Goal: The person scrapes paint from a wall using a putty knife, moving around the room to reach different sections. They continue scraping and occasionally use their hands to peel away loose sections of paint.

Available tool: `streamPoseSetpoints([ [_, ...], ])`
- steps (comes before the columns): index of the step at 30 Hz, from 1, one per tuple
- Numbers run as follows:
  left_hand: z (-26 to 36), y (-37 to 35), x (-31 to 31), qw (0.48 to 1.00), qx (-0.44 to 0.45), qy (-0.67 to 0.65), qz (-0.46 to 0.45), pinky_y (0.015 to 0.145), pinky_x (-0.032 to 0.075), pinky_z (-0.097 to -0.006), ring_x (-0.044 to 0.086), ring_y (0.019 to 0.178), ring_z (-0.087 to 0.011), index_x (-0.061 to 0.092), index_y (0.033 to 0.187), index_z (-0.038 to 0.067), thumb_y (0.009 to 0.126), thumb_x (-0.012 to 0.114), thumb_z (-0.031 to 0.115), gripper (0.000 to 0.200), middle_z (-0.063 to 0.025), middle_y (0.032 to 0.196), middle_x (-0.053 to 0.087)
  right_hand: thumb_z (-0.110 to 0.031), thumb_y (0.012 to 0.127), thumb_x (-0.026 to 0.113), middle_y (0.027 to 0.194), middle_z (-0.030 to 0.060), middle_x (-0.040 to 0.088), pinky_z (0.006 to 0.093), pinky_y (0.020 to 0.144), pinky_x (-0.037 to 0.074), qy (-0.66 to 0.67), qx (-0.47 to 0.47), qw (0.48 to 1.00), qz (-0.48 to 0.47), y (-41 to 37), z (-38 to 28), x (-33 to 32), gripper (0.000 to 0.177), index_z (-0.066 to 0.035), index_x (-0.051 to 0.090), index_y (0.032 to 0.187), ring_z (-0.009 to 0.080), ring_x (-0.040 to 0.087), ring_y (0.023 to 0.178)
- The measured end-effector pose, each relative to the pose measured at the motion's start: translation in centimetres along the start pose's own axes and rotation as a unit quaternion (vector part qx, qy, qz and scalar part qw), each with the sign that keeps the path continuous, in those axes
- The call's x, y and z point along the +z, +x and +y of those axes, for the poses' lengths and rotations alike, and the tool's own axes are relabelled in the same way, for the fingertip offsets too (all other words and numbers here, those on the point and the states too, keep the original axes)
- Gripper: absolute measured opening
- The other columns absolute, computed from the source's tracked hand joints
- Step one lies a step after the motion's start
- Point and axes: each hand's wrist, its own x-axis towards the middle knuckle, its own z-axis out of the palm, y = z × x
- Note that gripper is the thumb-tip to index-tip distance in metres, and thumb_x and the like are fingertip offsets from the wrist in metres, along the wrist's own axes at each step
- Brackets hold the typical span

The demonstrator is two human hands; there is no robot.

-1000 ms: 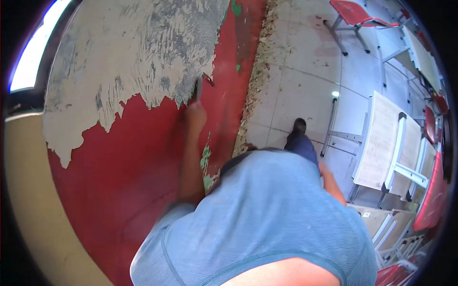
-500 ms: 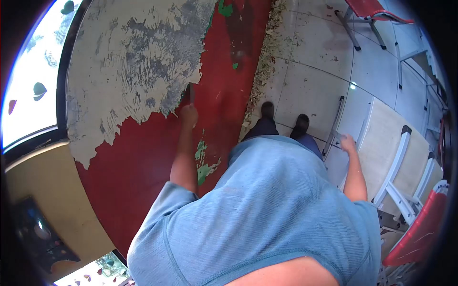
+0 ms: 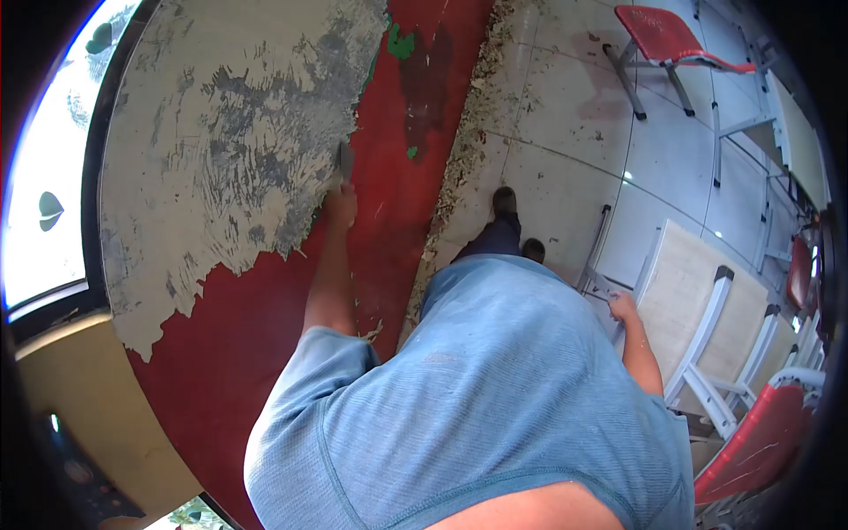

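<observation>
My left hand is wrapped round the handle of a scraper. The scraper's blade lies against the wall, where red paint meets a stripped, whitish-grey patch. The stripped patch has a ragged lower edge. Low at my right side, my right hand has its fingers curled, close in view to the metal frame of a folding chair. I cannot make out whether those fingers hold anything.
Flaked paint debris lines the foot of the wall on the tiled floor. A red folding chair stands at the upper right. Several folded chairs crowd the right side. A bright window is at far left.
My view has shifted. My left hand and the scraper have moved slightly up along the edge of the paint. The green and whitish flaked spot beside my left forearm is now mostly hidden.
</observation>
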Motion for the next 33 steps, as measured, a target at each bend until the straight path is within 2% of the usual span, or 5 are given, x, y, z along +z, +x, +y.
streamPoseSetpoints([
  [3, 5.1, 1.6, -1.7, 0.956, -0.156, -0.221, -0.110, 0.050, 0.042, -0.0299, 0.053, 0.057, -0.0136, 0.057, 0.086, 0.000, 0.088, 0.040, 0.020, 0.027, -0.0051, 0.065, 0.054, -0.011, 0.069, 0.051, 0.068, 0.0179, 0.061, 0.0327, 0.054, 0.049, 0.001, -0.002, 0.999, 0.036, -1.2, -3.4, -4.2, 0.036, -0.002, 0.059, 0.103, 0.0244, 0.060, 0.050],
  [7, 4.4, -1.4, -0.6, 0.982, -0.058, -0.180, 0.004, 0.047, 0.038, -0.0256, 0.047, 0.051, -0.0086, 0.057, 0.087, -0.001, 0.088, 0.040, 0.022, 0.028, -0.0016, 0.061, 0.050, -0.011, 0.070, 0.051, 0.067, 0.0173, 0.061, 0.0315, 0.056, 0.049, 0.101, -0.018, 0.990, 0.092, 1.3, -7.9, -7.6, 0.036, -0.002, 0.058, 0.104, 0.0233, 0.061, 0.051],
  [20, 9.5, 2.6, 1.4, 0.979, -0.188, -0.064, -0.042, 0.060, 0.041, -0.0386, 0.051, 0.057, -0.0204, 0.060, 0.085, -0.005, 0.088, 0.039, 0.028, 0.039, -0.0097, 0.058, 0.051, -0.017, 0.071, 0.054, 0.082, 0.0191, 0.062, 0.0367, 0.072, 0.048, 0.033, -0.105, 0.991, 0.072, 5.6, -26.2, -10.9, 0.033, -0.003, 0.060, 0.100, 0.0304, 0.061, 0.074],
  [28, 13.4, 15.4, 8.2, 0.985, -0.081, -0.150, -0.041, 0.040, 0.032, -0.0263, 0.043, 0.046, -0.0080, 0.057, 0.091, -0.003, 0.091, 0.038, 0.027, 0.035, -0.0016, 0.060, 0.048, -0.017, 0.070, 0.054, 0.090, 0.0206, 0.061, 0.0368, 0.079, 0.046, -0.118, -0.110, 0.986, 0.039, 8.4, -27.9, -12.0, 0.031, -0.005, 0.062, 0.098, 0.0327, 0.059, 0.087],
  [33, 10.2, 10.3, 8.2, 0.971, -0.165, -0.174, 0.023, 0.057, 0.042, -0.0361, 0.055, 0.057, -0.0248, 0.061, 0.085, -0.007, 0.087, 0.042, 0.026, 0.038, -0.0156, 0.061, 0.056, -0.015, 0.070, 0.051, 0.092, 0.0206, 0.061, 0.0371, 0.080, 0.045, -0.028, -0.137, 0.987, 0.082, 9.3, -30.1, -14.1, 0.030, -0.003, 0.062, 0.096, 0.0338, 0.058, 0.089],
])
